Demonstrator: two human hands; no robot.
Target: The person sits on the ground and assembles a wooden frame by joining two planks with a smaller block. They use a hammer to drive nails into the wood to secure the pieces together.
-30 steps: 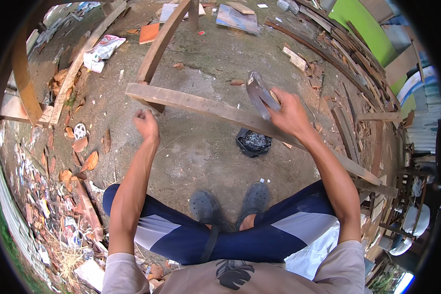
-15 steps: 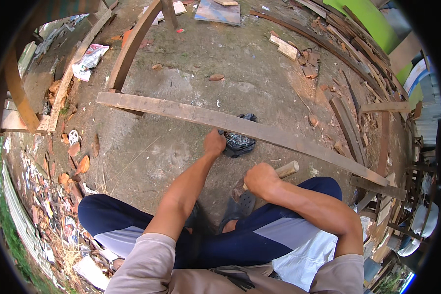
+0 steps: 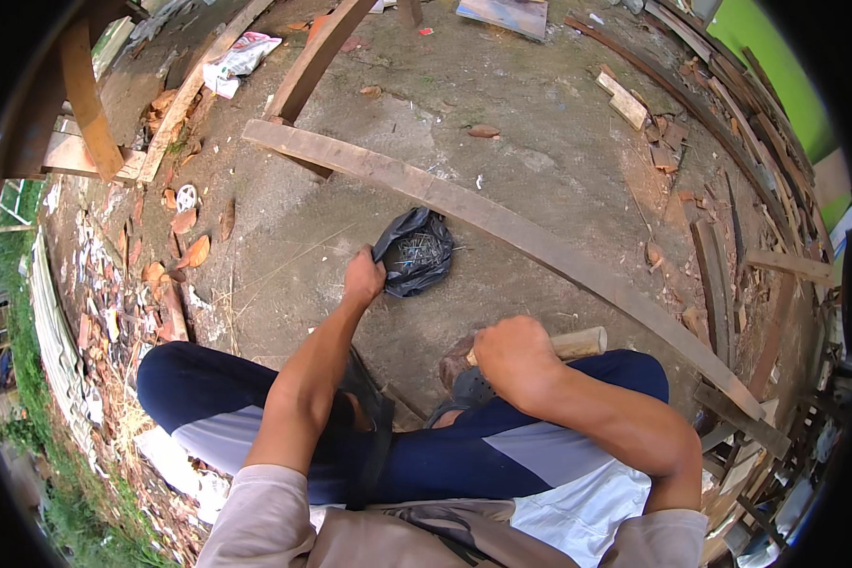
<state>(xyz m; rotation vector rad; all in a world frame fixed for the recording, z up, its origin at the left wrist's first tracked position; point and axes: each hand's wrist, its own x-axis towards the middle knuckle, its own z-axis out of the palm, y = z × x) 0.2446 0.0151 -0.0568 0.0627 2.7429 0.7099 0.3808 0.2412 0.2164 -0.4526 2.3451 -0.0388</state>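
Observation:
A crumpled black plastic bag (image 3: pixel 426 276) stands on the ground in front of me with its mouth wide apart. Several nails (image 3: pixel 419 250) lie inside it. My left hand (image 3: pixel 365 276) is closed on the bag's left rim. Above my right knee, my right hand (image 3: pixel 518 355) wraps round a hammer with a thick round wooden handle (image 3: pixel 579 343). Its dark, rough head shows only in part, left of my fist and by my shoe. A long wooden beam (image 3: pixel 502 232) slants across just beyond the bag and both hands.
Timber frame pieces (image 3: pixel 322 59) stand at the far left. Dry leaves (image 3: pixel 195 252) and litter cover the left ground. Long boards (image 3: pixel 691 114) are piled along the right. A white sack (image 3: pixel 582 511) lies beside my right leg, and wood scraps (image 3: pixel 625 99) lie farther off.
My left hand has drawn the black bag left and nearer, out from beside the beam, and its mouth shows wider. My right hand keeps hold of the hammer. The whole view has shifted.

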